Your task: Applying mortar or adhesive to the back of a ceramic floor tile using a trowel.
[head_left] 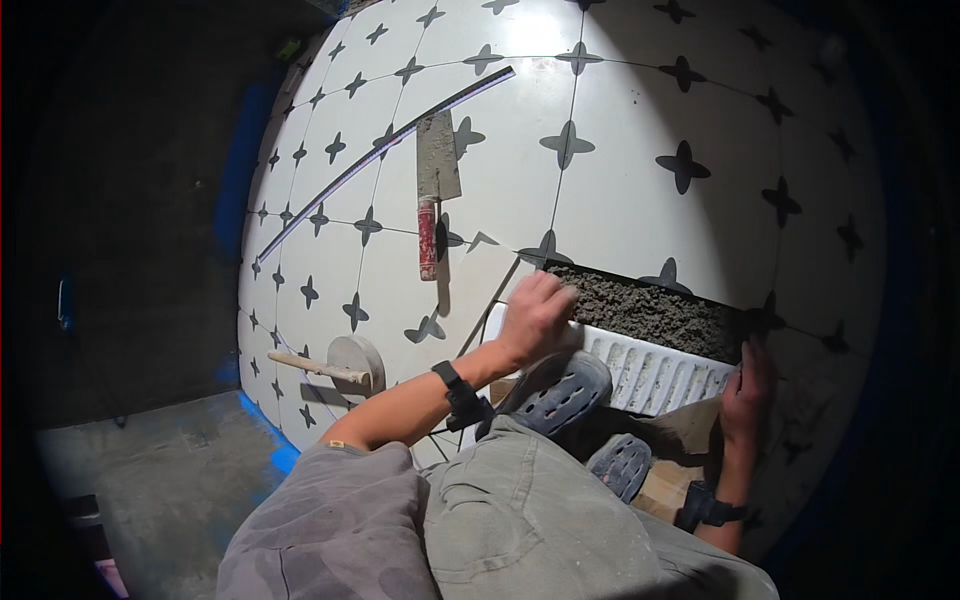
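A white tile with a ribbed back [655, 372] is tilted up between my hands, just on my side of a strip of crumbly grey mortar [645, 308]. My left hand [538, 315] is closed at the tile's left end, its fingers curled and partly hidden. At the right end, my right hand [748, 392] grips the tile's side, fingers close to the mortar's right end. The face of the tile is turned away from view. Laid white tiles with dark four-petal shapes [620, 190] surround the mortar.
A trowel with a red handle [428, 238] and a long thin straightedge [385, 145] lie on the tiles. To the left is a mallet with a pale round head and wooden handle [352, 365]. My clogs [562, 390] stand by brown cardboard [668, 490]. Blue tape [284, 458] edges the tiling.
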### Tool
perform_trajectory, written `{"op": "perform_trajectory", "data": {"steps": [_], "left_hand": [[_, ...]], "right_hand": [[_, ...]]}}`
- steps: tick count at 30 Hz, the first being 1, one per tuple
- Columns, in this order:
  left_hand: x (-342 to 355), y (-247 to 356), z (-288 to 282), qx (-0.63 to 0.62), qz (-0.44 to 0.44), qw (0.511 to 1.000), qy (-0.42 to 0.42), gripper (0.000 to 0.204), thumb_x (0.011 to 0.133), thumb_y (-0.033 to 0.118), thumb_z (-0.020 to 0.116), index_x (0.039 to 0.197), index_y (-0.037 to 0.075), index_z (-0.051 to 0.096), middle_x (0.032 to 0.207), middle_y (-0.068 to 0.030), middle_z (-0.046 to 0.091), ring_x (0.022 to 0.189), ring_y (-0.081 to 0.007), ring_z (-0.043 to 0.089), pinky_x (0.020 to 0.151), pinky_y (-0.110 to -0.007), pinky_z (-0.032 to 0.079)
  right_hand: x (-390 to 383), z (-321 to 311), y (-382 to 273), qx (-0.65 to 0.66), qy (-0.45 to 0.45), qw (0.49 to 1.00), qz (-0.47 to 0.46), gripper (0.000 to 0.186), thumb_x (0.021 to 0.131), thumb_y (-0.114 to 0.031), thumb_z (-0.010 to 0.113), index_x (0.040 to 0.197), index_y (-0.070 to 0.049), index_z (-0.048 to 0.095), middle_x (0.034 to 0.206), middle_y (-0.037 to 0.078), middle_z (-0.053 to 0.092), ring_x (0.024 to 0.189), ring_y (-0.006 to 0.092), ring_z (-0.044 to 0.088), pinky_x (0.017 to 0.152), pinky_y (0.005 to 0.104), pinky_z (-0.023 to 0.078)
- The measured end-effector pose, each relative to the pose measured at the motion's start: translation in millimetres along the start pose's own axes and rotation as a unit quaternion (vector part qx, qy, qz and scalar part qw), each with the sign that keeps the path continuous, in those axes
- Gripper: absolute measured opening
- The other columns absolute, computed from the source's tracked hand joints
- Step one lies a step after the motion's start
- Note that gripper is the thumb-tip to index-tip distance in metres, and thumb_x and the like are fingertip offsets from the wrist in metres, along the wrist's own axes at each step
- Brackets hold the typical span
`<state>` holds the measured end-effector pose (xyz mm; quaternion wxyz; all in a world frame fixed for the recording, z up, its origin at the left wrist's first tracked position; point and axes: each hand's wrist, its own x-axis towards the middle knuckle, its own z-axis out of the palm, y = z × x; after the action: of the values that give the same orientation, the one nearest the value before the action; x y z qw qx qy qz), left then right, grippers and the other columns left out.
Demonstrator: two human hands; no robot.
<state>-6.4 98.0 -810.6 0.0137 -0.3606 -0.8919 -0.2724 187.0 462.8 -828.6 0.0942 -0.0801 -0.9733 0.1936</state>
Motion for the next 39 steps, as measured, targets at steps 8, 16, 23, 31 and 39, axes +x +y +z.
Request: {"op": "perform_trajectory", "data": {"steps": [8,16,23,31,39], "left_hand": [[-4.6,-45.5,18.5,0.017,-0.098,0.994,0.041,0.025,0.082,0.006,0.080,0.106,0.006,0.075,0.087,-0.0129,0.058,0.088,-0.0331,0.060,0.077,-0.045,0.051],[-10.1,-38.1,20.0,-0.045,-0.077,0.994,0.060,0.017,0.085,0.010,0.081,0.101,0.007,0.075,0.085,-0.0113,0.058,0.087,-0.0311,0.059,0.077,-0.043,0.048],[-31.4,-41.2,10.0,-0.036,0.013,0.998,-0.054,0.036,0.073,0.002,0.078,0.109,0.007,0.074,0.092,-0.0094,0.060,0.090,-0.0311,0.056,0.079,-0.044,0.048],[-51.6,-36.5,-10.7,-0.022,-0.083,0.996,-0.038,0.030,0.081,-0.006,0.075,0.110,0.004,0.072,0.090,-0.0117,0.063,0.089,-0.0316,0.061,0.074,-0.042,0.052],[-30.1,-40.5,3.6,-0.031,-0.048,0.998,-0.016,0.037,0.077,-0.006,0.069,0.112,0.003,0.072,0.098,-0.0125,0.066,0.096,-0.0335,0.062,0.079,-0.044,0.054]], "right_hand": [[0.8,13.8,-49.6,0.084,0.028,0.995,0.047,0.031,0.088,0.007,0.061,0.118,0.005,0.071,0.125,0.022,0.071,0.115,0.0419,0.068,0.101,0.0489,0.054],[-13.8,13.1,-53.7,0.089,0.037,0.991,0.088,0.027,0.090,0.006,0.062,0.116,0.006,0.072,0.123,0.022,0.071,0.113,0.0413,0.068,0.100,0.0480,0.055],[-12.5,15.9,-56.7,0.093,0.025,0.990,0.101,0.026,0.092,0.005,0.063,0.116,0.007,0.072,0.123,0.023,0.071,0.114,0.0421,0.069,0.100,0.0478,0.055],[-12.2,13.9,-56.9,0.105,0.034,0.988,0.112,0.026,0.092,0.005,0.063,0.116,0.007,0.072,0.123,0.023,0.072,0.114,0.0422,0.069,0.101,0.0475,0.055],[-11.1,19.3,-58.9,0.112,0.042,0.986,0.114,0.024,0.093,0.004,0.063,0.115,0.006,0.072,0.122,0.023,0.072,0.114,0.0413,0.070,0.101,0.0462,0.056]]}}
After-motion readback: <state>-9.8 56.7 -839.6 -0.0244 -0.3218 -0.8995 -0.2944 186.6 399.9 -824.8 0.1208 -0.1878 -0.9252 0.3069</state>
